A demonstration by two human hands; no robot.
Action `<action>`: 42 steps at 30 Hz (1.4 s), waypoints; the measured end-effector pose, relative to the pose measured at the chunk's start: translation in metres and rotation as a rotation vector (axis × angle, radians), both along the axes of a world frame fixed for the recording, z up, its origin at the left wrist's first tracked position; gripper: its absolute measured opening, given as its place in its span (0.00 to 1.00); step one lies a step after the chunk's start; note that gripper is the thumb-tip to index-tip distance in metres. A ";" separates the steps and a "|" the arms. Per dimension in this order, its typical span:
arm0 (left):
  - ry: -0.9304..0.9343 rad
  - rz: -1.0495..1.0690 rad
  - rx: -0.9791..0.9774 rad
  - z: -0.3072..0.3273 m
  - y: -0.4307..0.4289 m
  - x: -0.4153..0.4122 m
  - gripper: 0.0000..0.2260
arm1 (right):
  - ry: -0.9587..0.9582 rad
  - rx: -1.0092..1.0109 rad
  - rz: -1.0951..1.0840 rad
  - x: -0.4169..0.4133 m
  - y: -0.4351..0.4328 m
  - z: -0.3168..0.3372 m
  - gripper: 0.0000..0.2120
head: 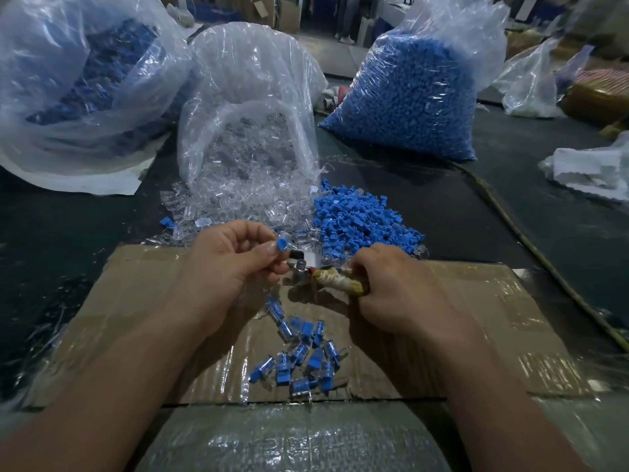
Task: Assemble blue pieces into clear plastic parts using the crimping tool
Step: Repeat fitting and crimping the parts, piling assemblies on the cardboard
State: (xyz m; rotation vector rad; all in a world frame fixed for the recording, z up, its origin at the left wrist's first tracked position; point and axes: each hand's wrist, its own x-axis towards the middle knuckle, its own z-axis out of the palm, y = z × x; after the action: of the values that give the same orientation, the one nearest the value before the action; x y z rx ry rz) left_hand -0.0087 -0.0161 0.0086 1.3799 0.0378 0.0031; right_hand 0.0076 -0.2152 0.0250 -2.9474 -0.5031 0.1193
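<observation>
Left hand (228, 267) pinches blue-capped clear plastic part (281, 246); right hand (398, 291), at 3 o'clock, grips cloth-wrapped crimping tool (335, 282); part, apparently half-seated, risks crooked crimp.

Three big bags stood beyond the cardboard sheet (476, 318): a dark-blue-filled bag (78, 97), a clear-parts bag (252, 107) and a blue-pieces bag (418, 90). Two loose heaps sat at the sheet's far edge, a clear heap (235, 199) and a blue heap (360, 219). On the sheet lay roughly a dozen assembled pieces (303, 356), overlapping. Above it was one crimping tool (337, 282).
</observation>
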 end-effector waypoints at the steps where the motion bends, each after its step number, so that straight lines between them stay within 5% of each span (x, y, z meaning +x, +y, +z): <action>1: -0.011 0.008 0.002 0.000 0.000 0.000 0.06 | -0.030 0.035 0.004 0.000 -0.001 0.001 0.08; 9: -0.129 0.085 0.074 0.001 -0.001 -0.001 0.04 | -0.085 0.313 -0.028 -0.005 0.002 0.007 0.10; 42: -0.235 0.209 0.350 0.010 -0.009 -0.009 0.10 | -0.026 0.339 0.037 -0.009 0.014 0.002 0.10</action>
State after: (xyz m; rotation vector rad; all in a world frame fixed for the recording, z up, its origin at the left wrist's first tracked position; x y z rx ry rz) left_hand -0.0180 -0.0255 0.0189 1.7110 -0.0161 0.3607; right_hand -0.0016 -0.2016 0.0271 -2.6127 -0.5231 -0.0010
